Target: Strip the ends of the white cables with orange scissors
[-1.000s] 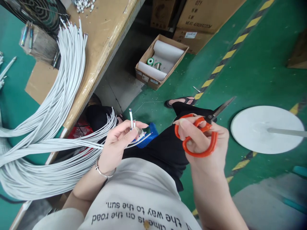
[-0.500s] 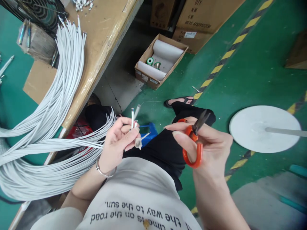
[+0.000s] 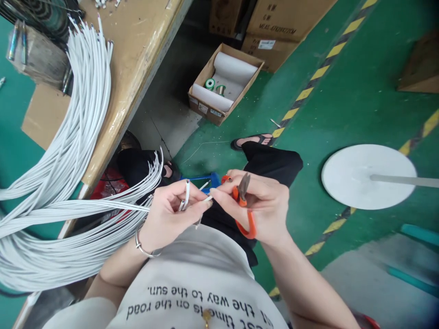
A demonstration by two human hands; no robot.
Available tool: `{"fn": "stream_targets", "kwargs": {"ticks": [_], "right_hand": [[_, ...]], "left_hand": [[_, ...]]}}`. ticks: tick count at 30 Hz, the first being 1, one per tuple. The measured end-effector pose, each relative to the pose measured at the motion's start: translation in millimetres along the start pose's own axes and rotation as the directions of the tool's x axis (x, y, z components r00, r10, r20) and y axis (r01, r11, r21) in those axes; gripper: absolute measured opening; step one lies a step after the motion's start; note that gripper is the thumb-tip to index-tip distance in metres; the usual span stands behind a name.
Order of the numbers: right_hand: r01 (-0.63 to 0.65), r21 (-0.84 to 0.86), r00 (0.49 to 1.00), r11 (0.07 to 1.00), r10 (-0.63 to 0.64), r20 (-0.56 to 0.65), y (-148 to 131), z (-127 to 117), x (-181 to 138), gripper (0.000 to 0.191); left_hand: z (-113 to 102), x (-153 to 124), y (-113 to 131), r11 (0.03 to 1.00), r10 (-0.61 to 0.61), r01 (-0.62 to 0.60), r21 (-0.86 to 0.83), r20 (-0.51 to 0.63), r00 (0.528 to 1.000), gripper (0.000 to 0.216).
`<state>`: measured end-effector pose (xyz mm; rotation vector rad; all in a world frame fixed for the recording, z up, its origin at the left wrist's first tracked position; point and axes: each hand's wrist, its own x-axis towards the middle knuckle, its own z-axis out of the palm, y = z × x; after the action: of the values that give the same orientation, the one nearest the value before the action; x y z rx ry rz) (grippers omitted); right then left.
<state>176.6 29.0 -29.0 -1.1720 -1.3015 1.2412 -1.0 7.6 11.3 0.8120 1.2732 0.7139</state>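
Observation:
My left hand (image 3: 166, 212) is closed around several white cables (image 3: 187, 194), whose cut ends stick up between its fingers. Orange-handled scissors (image 3: 250, 225) hang in my right hand (image 3: 267, 205), the thumb and fingers passing through the loops and the dark blades pointing up. The right thumb and index finger also meet the tip of a white cable end (image 3: 207, 198) that the left thumb pinches. A long bundle of white cables (image 3: 61, 269) runs from the left to my left hand. What lies inside the left palm is hidden.
Another white cable bundle (image 3: 92, 87) lies over the table (image 3: 137, 68) at left. On the green floor stand a cardboard box (image 3: 219, 119) with wire spools, taller cartons (image 3: 277, 50) and a round white base with a pole (image 3: 356, 183). A blue stool (image 3: 214, 179) shows behind my hands.
My right hand has moved left with the scissors, up to the left hand, and its fingertips now meet a cable end there. The view has shifted slightly.

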Motion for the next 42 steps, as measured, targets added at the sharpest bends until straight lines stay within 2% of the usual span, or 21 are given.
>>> {"fn": "stream_targets", "kwargs": {"ticks": [4,5,7,10,12,13,17,18,20,22,24,25,28,30,32,36,42], "right_hand": [[-0.107,0.245,0.971,0.964,0.154,-0.182,8,-5,6,0.044],[-0.117,0.273,0.965,0.955,0.174,-0.195,8,-7,6,0.045],[-0.135,0.252,0.977,0.958,0.170,-0.126,7,-10,5,0.040],[-0.106,0.161,0.994,0.981,0.099,0.048,2,-11,1,0.017],[-0.049,0.132,0.996,0.990,0.037,0.086,0,-8,-1,0.005],[-0.004,0.118,0.997,0.993,-0.005,0.071,-1,-6,-2,0.006],[0.218,-0.039,0.974,0.975,-0.220,-0.058,-1,5,-5,0.013],[0.238,-0.087,0.965,0.967,-0.245,-0.093,0,7,-5,0.015],[0.181,-0.130,0.955,0.975,-0.205,-0.213,2,9,-5,0.018],[0.073,-0.053,0.932,0.996,-0.087,-0.351,6,6,-5,0.022],[0.015,0.052,0.925,0.999,0.006,-0.380,10,-1,-5,0.027],[0.008,0.076,0.944,0.997,0.017,-0.330,11,-6,-5,0.030],[-0.002,0.005,0.999,1.000,0.003,-0.045,10,-19,-7,0.037],[-0.009,-0.087,0.992,0.996,0.019,0.124,5,-25,-8,0.039],[-0.004,-0.164,0.973,0.986,0.042,0.227,0,-27,-9,0.041],[0.037,-0.250,0.940,0.967,0.051,0.336,-3,-26,-11,0.040],[0.097,-0.307,0.931,0.947,0.022,0.363,-3,-25,-12,0.044]], "left_hand": [[-2,0,0,0.998,-0.019,0.020,-0.057,0.026,0.999,0.019],[-3,0,0,0.997,-0.027,0.029,-0.076,0.032,0.999,0.019],[-4,0,-1,0.993,-0.037,0.041,-0.107,0.037,0.999,0.019],[-4,1,-1,0.991,-0.040,0.045,-0.130,0.038,0.998,0.021],[-4,2,-1,0.991,-0.042,0.046,-0.125,0.039,0.998,0.023],[-4,2,-2,0.992,-0.041,0.046,-0.120,0.039,0.998,0.024],[-4,2,-3,0.989,-0.015,0.023,-0.144,0.054,0.998,0.031],[-4,3,-4,0.987,-0.004,0.014,-0.158,0.058,0.998,0.032],[-3,3,-4,0.984,0.013,-0.002,-0.178,0.061,0.998,0.028],[-3,2,-3,0.982,0.018,-0.007,-0.189,0.055,0.998,0.021],[-3,2,-2,0.980,0.013,-0.003,-0.200,0.049,0.999,0.016],[-2,2,-1,0.979,0.009,0.001,-0.205,0.048,0.999,0.015],[-1,2,-1,0.980,0.014,-0.005,-0.201,0.042,0.999,0.013],[-1,2,-1,0.982,0.030,-0.023,-0.189,0.036,0.999,0.013],[-1,2,-2,0.984,0.046,-0.039,-0.173,0.034,0.998,0.012],[-2,1,-5,0.989,0.062,-0.058,-0.135,0.024,0.998,0.012],[-3,0,-6,0.991,0.098,-0.097,-0.090,0.015,0.995,0.014]]}}
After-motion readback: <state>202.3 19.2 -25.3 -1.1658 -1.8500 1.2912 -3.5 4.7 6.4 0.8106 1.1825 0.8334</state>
